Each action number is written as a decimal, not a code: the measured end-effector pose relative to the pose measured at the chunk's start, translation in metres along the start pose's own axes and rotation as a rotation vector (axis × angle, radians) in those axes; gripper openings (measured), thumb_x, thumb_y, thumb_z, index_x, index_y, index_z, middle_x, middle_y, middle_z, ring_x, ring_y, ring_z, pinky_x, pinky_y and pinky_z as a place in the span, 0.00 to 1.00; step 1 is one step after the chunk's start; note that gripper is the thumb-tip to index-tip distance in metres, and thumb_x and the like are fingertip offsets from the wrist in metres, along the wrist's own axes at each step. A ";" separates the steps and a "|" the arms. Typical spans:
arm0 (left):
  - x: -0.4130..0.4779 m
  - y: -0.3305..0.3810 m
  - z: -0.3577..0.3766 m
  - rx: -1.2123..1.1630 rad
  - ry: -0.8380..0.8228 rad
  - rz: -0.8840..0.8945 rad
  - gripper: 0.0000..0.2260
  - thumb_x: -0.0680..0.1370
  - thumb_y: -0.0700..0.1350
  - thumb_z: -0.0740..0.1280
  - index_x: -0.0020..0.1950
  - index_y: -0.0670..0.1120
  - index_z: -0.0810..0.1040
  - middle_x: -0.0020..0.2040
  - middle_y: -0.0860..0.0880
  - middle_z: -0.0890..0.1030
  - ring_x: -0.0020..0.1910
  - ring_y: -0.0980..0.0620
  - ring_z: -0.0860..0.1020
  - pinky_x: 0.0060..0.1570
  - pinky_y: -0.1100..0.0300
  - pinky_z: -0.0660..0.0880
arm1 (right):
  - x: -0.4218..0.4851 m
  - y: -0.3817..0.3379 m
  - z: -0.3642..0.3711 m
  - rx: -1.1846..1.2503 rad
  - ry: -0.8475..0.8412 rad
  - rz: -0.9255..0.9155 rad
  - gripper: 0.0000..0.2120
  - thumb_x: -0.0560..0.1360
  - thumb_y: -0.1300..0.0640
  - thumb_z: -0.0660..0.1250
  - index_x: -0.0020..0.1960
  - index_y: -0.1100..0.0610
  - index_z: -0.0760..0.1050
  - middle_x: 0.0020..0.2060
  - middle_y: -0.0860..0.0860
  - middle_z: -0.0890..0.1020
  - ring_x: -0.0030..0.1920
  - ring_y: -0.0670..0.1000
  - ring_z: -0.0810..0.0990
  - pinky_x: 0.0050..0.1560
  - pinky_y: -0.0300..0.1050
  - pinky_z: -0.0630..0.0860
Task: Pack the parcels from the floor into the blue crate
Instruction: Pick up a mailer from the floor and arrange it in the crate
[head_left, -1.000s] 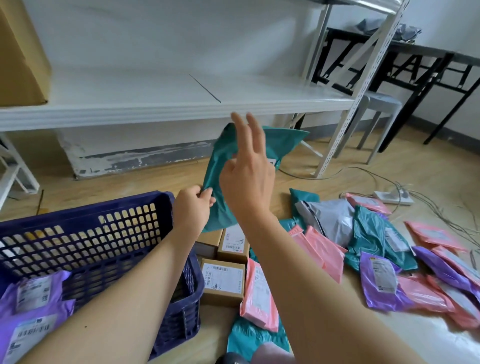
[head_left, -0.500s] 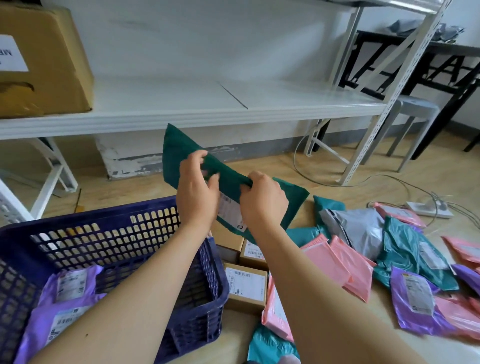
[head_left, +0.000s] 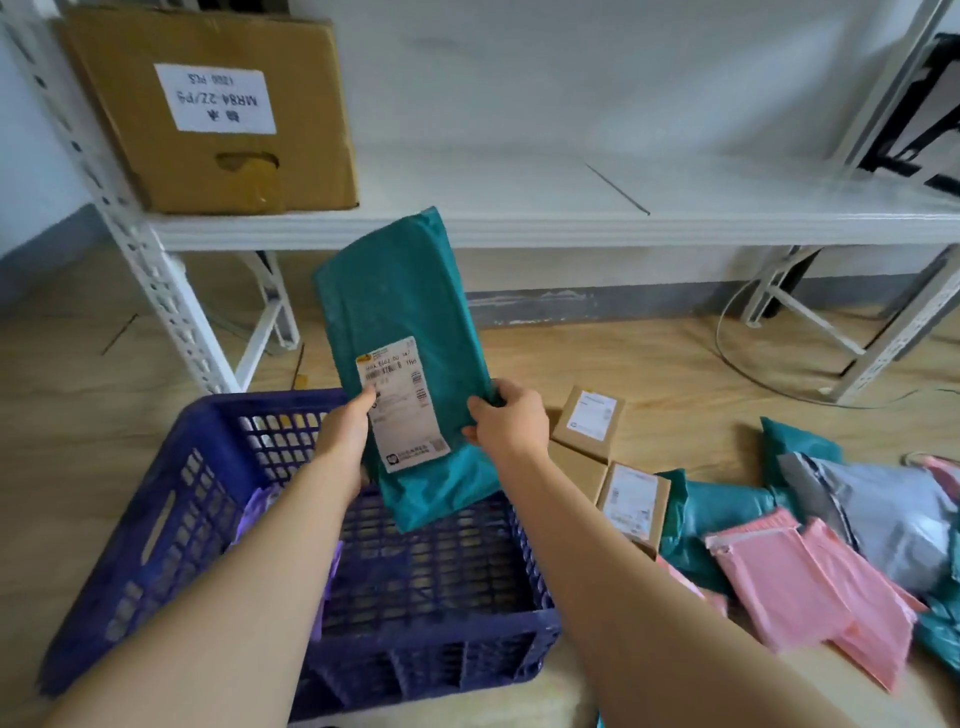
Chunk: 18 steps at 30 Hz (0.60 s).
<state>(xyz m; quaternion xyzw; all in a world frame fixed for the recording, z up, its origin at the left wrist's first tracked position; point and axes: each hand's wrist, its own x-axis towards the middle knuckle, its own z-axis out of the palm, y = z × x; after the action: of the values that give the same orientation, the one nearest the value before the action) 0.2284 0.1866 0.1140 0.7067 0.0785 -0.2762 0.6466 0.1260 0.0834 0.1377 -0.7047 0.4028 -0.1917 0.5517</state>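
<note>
I'm holding the teal parcel (head_left: 410, 312) upright above the far edge of the blue crate (head_left: 171, 493), its label (head_left: 402, 402) facing me. My left hand (head_left: 345, 431) and right hand (head_left: 511, 423) are pinching its opposite sides, steadying what looks like a floppy bag for lowering.

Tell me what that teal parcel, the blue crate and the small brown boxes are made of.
The teal parcel looks like thin plastic film, slightly glossy: it creases softly. The blue crate seems rigid moulded plastic, given its lattice walls and handle slot. The small brown boxes look like matt cardboard with white paper labels.
</note>
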 end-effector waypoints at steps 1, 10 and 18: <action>0.010 -0.003 -0.013 0.020 0.029 -0.001 0.21 0.73 0.58 0.66 0.57 0.43 0.76 0.54 0.46 0.80 0.53 0.44 0.78 0.57 0.51 0.74 | 0.000 0.004 0.013 -0.049 -0.037 -0.008 0.03 0.76 0.60 0.64 0.45 0.55 0.75 0.40 0.52 0.81 0.43 0.56 0.83 0.50 0.57 0.80; 0.049 -0.037 -0.099 0.219 0.102 0.080 0.05 0.78 0.42 0.63 0.53 0.45 0.76 0.44 0.44 0.80 0.39 0.46 0.76 0.36 0.59 0.69 | -0.001 0.047 0.105 -0.436 -0.286 0.070 0.13 0.73 0.64 0.61 0.54 0.52 0.76 0.46 0.53 0.83 0.46 0.58 0.83 0.49 0.53 0.81; 0.077 -0.079 -0.157 0.691 0.120 0.005 0.14 0.79 0.44 0.61 0.65 0.47 0.67 0.51 0.47 0.73 0.48 0.47 0.72 0.46 0.57 0.67 | -0.001 0.096 0.170 -0.805 -0.625 0.049 0.18 0.76 0.60 0.60 0.66 0.56 0.65 0.58 0.56 0.77 0.55 0.59 0.78 0.51 0.49 0.76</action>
<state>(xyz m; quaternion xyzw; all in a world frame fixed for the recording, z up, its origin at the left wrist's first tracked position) 0.3006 0.3302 0.0090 0.8990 0.0164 -0.2427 0.3642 0.2132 0.1838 -0.0055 -0.8754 0.2770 0.2116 0.3348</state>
